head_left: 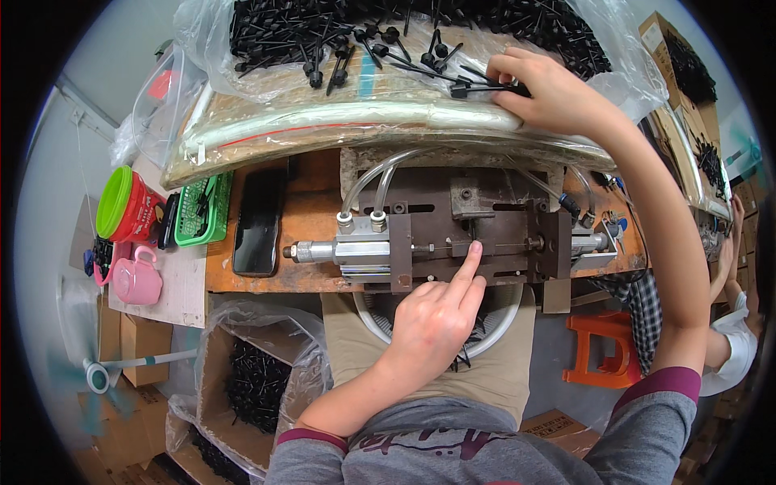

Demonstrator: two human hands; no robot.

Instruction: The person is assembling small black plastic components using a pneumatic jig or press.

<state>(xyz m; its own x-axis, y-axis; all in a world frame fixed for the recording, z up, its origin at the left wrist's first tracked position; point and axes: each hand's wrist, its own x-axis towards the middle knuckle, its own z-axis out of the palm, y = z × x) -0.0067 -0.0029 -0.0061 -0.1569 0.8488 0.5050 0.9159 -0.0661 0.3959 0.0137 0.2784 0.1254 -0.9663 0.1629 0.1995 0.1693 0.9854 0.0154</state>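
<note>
My left hand [432, 319] is over the middle of a dark metal clamping fixture [505, 230], its index finger stretched out and the other fingers partly curled. That fingertip touches a small dark piece at the fixture's centre, mostly hidden under it. Up on the raised, plastic-covered board [323, 129], my right hand [537, 89] is closed around thin-stemmed black plastic parts [462, 87] with knobby heads, at the front of a large pile [283, 36]. How many its fingers grip cannot be made out.
Air cylinders [364, 252] with clear hoses flank the fixture. A phone [259, 218], green basket [202, 212], red-and-green tub [129, 206] and pink mug [137, 276] stand left. Below are a lined box of black parts [259, 380] and an orange stool [602, 352]. Another person's arm [731, 250] shows right.
</note>
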